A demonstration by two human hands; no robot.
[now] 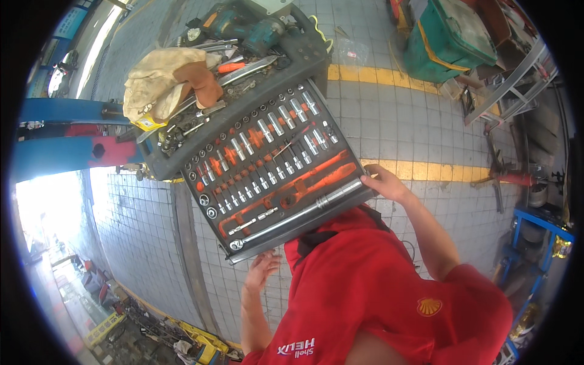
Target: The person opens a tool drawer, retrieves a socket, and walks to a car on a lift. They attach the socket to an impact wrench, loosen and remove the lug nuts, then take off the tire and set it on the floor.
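Note:
An open tool drawer (331, 204) of black plastic holds rows of chrome sockets (280, 125), an orange ratchet handle (322, 176) and a long chrome ratchet (286, 213). My right hand (380, 182) grips the drawer's right front corner. My left hand (263, 269) is just below the drawer's lower left edge, its fingers loosely bent and apart. The cart top (304, 64) above the drawer carries stained cloth gloves (152, 85), cordless power tools (261, 33), wrenches and an orange-handled screwdriver (231, 66).
Blue metal beams (73, 155) stand at the left. A green bin (444, 48), metal ladder-like frame (505, 85) and red jack-like equipment (520, 177) are at the right, with a blue rack (529, 222) below. The tiled floor (413, 146) has yellow stripes.

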